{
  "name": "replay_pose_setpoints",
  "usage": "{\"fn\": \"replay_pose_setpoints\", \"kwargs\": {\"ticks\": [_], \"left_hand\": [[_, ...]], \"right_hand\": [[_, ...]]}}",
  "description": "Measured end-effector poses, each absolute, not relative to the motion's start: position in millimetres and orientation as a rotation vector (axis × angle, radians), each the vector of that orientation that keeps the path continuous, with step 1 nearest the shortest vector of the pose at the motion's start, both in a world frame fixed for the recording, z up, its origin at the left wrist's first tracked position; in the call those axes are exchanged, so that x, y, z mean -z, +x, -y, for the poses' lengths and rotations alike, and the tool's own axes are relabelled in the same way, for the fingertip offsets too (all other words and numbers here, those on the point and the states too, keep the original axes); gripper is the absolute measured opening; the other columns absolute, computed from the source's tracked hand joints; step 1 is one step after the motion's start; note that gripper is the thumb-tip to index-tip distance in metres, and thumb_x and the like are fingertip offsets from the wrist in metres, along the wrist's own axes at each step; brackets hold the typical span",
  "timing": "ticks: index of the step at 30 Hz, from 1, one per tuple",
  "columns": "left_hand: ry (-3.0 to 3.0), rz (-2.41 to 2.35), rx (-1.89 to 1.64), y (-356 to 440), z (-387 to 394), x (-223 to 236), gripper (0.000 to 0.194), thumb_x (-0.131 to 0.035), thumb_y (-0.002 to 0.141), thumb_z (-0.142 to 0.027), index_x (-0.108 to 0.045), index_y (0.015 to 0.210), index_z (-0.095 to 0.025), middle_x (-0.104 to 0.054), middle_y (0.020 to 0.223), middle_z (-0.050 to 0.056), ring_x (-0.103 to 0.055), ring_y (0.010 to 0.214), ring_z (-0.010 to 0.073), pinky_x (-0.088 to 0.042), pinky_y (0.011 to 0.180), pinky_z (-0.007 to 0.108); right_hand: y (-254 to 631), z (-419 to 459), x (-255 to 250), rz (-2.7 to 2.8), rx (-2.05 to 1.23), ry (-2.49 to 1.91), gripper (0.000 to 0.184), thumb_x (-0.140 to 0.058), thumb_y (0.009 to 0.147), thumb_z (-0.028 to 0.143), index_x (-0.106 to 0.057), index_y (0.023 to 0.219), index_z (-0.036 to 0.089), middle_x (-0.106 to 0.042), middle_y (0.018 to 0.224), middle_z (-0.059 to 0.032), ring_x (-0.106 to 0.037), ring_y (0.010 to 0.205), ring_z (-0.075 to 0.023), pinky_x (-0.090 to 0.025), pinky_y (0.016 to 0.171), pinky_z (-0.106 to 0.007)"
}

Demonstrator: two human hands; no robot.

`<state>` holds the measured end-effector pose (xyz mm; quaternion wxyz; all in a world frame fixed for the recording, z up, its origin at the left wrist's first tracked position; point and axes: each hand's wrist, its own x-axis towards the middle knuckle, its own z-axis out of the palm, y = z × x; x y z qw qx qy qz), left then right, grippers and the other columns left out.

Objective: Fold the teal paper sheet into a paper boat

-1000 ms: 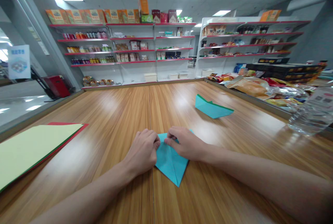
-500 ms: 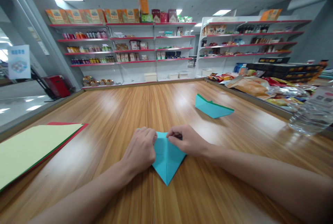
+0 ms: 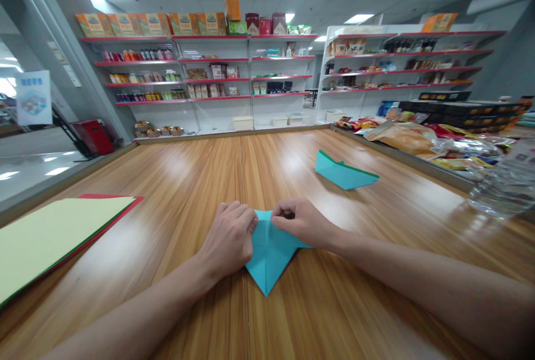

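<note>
A folded sheet of blue paper (image 3: pixel 270 254) lies on the wooden table, its point toward me and a crease down its middle. My left hand (image 3: pixel 234 234) is closed on its left upper part, fingers curled over the edge and hiding it. On the other side, my right hand (image 3: pixel 307 220) pinches the upper right edge between thumb and index finger. A blue flap shows beneath the right wrist. Farther back on the right stands a folded paper boat (image 3: pixel 346 173), blue outside with a green inner edge, apart from both hands.
Sheets of coloured paper (image 3: pixel 58 232), pale yellow on top with green and red below, lie at the left. A clear plastic bottle (image 3: pixel 501 187) stands at the right edge. Snack packets (image 3: pixel 418 142) are heaped beyond the table's right side. Stocked shelves (image 3: pixel 213 78) line the back.
A bit more of the blue paper's right flap shows beneath my right wrist. Both hands keep their grip at the top edge. The view has shifted slightly.
</note>
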<state>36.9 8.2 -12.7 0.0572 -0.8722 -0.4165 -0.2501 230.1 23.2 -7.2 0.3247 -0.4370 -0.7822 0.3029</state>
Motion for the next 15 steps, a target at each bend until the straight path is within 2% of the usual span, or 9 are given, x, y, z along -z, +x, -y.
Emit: {"fn": "replay_pose_setpoints", "kwargs": {"ticks": [5, 11, 13, 15], "left_hand": [[-2.514, 1.324, 0.84, 28.2, -14.6, 15.1, 0.024, -0.038, 0.09, -0.015, -0.052, 0.072, -0.017, -0.057, 0.073, 0.004, -0.05, 0.076, 0.0204, -0.03, 0.078, 0.04], [-2.412, 1.418, 0.946, 22.2, -20.7, 17.1, 0.024, -0.04, 0.089, -0.015, -0.056, 0.072, -0.018, -0.06, 0.075, 0.004, -0.052, 0.08, 0.0211, -0.029, 0.08, 0.042], [-2.336, 1.484, 0.995, 20.4, -23.1, 16.8, 0.024, -0.042, 0.09, -0.021, -0.059, 0.074, -0.019, -0.061, 0.081, 0.005, -0.052, 0.085, 0.0227, -0.031, 0.081, 0.043], [-2.22, 1.542, 1.064, 20.4, -23.9, 15.8, 0.021, -0.047, 0.089, -0.03, -0.064, 0.085, -0.02, -0.059, 0.098, 0.008, -0.051, 0.097, 0.0264, -0.032, 0.086, 0.045]], "right_hand": [[234.8, -28.0, 9.2, 2.111, -0.616, -1.153, 0.014, -0.052, 0.076, 0.018, -0.065, 0.072, 0.015, -0.061, 0.064, 0.0, -0.052, 0.058, -0.0108, -0.037, 0.053, -0.022], [239.3, -33.1, 9.5, 2.163, -0.299, -1.095, 0.011, -0.055, 0.075, 0.014, -0.065, 0.073, 0.017, -0.065, 0.07, -0.0016, -0.056, 0.071, -0.0153, -0.039, 0.068, -0.028], [241.9, -35.6, 10.2, 2.135, -0.227, -1.113, 0.012, -0.056, 0.076, 0.014, -0.067, 0.076, 0.018, -0.065, 0.072, -0.0023, -0.056, 0.074, -0.017, -0.038, 0.072, -0.031], [244.3, -37.5, 11.4, 2.089, -0.156, -1.133, 0.012, -0.056, 0.077, 0.014, -0.067, 0.078, 0.018, -0.064, 0.073, -0.0031, -0.055, 0.075, -0.0182, -0.038, 0.074, -0.033]]}}
